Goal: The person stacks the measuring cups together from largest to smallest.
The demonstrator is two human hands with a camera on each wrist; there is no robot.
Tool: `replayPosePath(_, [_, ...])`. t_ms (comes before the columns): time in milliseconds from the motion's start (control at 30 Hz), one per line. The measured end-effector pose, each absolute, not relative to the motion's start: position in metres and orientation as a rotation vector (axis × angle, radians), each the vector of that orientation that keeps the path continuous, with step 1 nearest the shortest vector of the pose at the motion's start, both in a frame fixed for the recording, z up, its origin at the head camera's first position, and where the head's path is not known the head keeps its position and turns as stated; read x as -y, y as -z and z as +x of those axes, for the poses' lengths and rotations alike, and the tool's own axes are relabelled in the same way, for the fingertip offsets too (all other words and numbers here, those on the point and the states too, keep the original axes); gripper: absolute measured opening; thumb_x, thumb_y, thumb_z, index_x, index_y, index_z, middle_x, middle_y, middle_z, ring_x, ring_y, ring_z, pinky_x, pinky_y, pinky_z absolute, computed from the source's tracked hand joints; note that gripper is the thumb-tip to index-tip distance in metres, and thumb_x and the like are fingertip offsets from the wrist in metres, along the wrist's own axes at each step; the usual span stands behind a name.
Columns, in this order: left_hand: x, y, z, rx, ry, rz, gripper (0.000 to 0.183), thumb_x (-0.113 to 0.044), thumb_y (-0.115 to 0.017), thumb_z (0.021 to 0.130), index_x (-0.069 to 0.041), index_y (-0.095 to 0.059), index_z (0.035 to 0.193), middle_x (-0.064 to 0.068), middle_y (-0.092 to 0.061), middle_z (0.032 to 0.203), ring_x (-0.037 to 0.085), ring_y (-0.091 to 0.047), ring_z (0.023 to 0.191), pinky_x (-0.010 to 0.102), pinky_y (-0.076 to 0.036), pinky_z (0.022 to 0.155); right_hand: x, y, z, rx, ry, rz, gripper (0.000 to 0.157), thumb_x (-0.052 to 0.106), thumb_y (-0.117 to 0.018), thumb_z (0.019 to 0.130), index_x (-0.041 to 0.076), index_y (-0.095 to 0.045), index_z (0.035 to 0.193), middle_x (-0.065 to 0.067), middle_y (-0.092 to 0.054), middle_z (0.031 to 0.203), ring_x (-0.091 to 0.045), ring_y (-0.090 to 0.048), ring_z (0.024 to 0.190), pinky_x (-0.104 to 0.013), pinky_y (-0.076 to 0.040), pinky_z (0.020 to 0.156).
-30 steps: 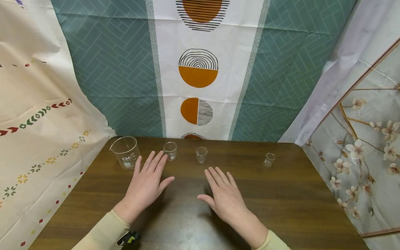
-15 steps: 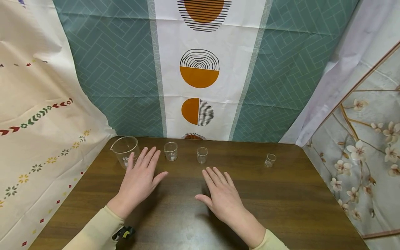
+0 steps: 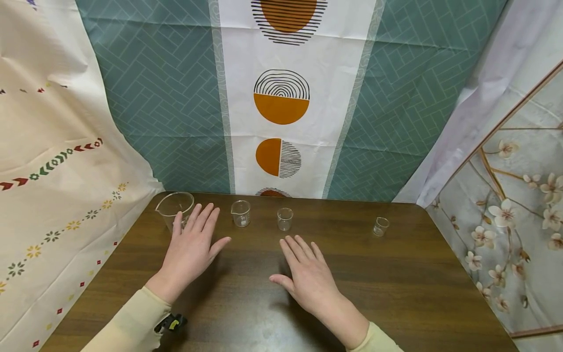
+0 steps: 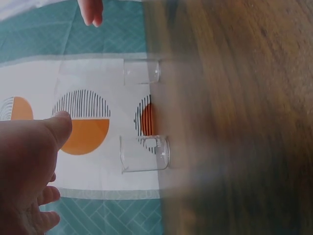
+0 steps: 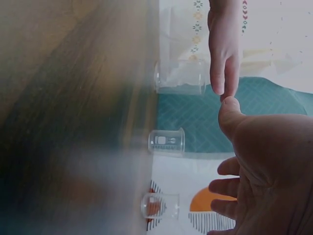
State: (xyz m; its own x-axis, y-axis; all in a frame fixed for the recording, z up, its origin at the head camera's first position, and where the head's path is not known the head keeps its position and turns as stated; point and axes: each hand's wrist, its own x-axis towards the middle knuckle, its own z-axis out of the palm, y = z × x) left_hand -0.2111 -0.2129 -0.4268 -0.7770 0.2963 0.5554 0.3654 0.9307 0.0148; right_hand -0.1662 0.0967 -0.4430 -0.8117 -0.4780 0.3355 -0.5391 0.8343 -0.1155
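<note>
My left hand [image 3: 189,252] is held over the table with its fingers straight and thumb spread, palm down. Its fingertips overlap the large glass beaker [image 3: 175,204] at the back left in the head view. Right of that beaker stands a smaller beaker [image 3: 241,214] with white markings, then another small one [image 3: 285,219] near the middle. My right hand [image 3: 310,276] is likewise flat over the table, fingers extended, below the middle beaker in the head view. The smallest beaker [image 3: 380,226] stands apart at the right. Both hands hold nothing.
The brown wooden table [image 3: 418,293] ends at a patterned green and white cloth [image 3: 281,112] behind the beakers. A cream cloth [image 3: 57,195] hangs at the left and a floral panel [image 3: 506,220] at the right.
My left hand has moved left and slightly back toward the large beaker, now covering more of it in the head view. The right hand has drifted slightly left. The beakers have stayed put.
</note>
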Motion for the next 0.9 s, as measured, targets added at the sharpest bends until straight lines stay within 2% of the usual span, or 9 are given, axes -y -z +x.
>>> replayPosePath(267, [0.221,0.423,-0.214,2.541,0.168,-0.432,0.079,-0.053,-0.068,0.092,-0.003,-0.045,0.15,0.018,-0.043,0.154,0.041,-0.032,0.145,0.067,-0.011,0.114,-0.093,0.441,-0.166,2.746,-0.298,0.771,0.084,0.068,-0.048,0.096,0.011,-0.037,0.157,-0.006,-0.035,0.161,-0.027,-0.025,0.15,-0.054,-0.02,0.118])
replayPosePath(900, [0.251,0.419,-0.225,2.603,0.188,-0.327,0.08,-0.054,-0.064,0.094,-0.001,-0.043,0.15,0.02,-0.041,0.154,0.041,-0.027,0.146,0.07,-0.008,0.113,-0.084,0.444,-0.165,2.767,-0.32,0.834,0.084,0.066,-0.051,0.095,0.012,-0.035,0.158,-0.004,-0.033,0.162,-0.028,-0.025,0.15,-0.056,-0.022,0.118])
